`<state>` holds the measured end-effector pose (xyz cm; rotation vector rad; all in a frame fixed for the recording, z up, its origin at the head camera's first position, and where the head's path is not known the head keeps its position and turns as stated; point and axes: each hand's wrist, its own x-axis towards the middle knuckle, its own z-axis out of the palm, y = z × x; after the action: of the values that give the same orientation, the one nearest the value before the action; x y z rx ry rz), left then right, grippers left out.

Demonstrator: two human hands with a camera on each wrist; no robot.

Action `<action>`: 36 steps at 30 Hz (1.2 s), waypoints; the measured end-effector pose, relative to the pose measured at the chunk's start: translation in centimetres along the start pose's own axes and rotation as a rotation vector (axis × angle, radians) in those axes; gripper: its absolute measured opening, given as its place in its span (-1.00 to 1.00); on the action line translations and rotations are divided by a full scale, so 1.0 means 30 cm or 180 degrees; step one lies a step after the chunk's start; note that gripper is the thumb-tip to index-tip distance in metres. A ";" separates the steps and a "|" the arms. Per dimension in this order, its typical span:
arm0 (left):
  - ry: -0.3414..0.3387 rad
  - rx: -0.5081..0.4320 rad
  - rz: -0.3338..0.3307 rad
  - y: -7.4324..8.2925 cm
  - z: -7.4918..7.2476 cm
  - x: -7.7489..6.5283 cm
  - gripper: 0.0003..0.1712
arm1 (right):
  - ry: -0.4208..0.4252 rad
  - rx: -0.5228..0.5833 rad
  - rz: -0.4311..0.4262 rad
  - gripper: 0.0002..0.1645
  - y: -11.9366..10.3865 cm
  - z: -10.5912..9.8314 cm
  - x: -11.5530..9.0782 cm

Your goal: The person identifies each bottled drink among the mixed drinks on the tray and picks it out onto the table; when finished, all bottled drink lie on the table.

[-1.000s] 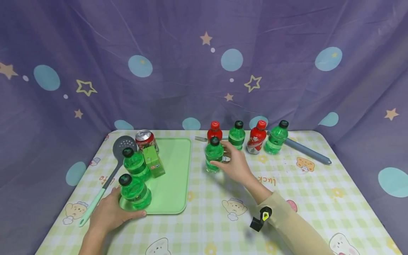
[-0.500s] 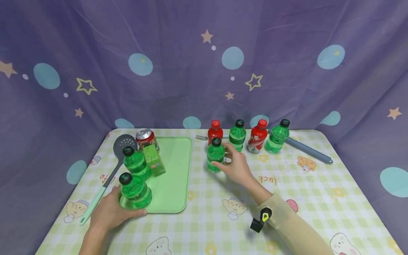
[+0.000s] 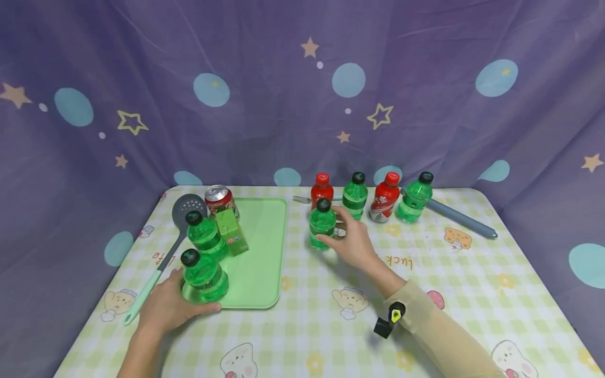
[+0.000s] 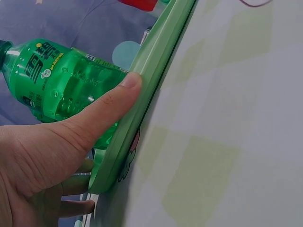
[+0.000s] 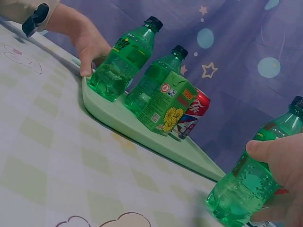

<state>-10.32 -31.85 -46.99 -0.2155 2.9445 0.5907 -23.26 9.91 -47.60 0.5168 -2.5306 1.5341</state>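
My left hand (image 3: 165, 304) spans the near left corner of the green tray (image 3: 264, 252), its thumb along the front rim and its fingers at the left side. Just inside that corner stands a green soda bottle (image 3: 208, 281) with a black cap. Behind it on the tray are a second green bottle (image 3: 206, 236), a green drink carton (image 5: 166, 105) and a red soda can (image 3: 219, 202). My right hand (image 3: 354, 240) grips another green soda bottle (image 5: 244, 189) between thumb and fingers, right of the tray. Whether that bottle touches the table cannot be told.
Along the back right stand two red bottles (image 3: 385, 199) and two green bottles (image 3: 414, 199). A fork (image 3: 301, 199) and a grey-blue rod-like handle (image 3: 463, 219) lie behind them. A slotted skimmer (image 3: 163, 262) lies left of the tray. Purple cloth (image 3: 255, 94) hangs around the table.
The head view has tilted slightly, so everything sits a little higher and further right in it. Both hands keep their holds, with little visible movement over the table.
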 end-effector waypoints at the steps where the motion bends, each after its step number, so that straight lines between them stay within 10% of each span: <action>1: -0.0014 -0.0004 -0.0003 0.002 0.000 0.002 0.73 | 0.0004 -0.0013 0.0005 -0.13 0.002 -0.001 0.002; 18: -0.0028 -0.0010 -0.0020 -0.001 0.005 0.001 0.69 | -0.0021 -0.0227 -0.0123 -0.08 -0.045 -0.044 0.023; 36: 0.0028 -0.0002 0.0011 -0.002 0.003 0.001 0.68 | 0.0380 -0.0086 -0.1334 -0.10 -0.298 -0.044 0.118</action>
<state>-10.35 -31.87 -47.09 -0.2137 2.9537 0.5928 -23.43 6.52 -38.51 0.8583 -2.1725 1.3295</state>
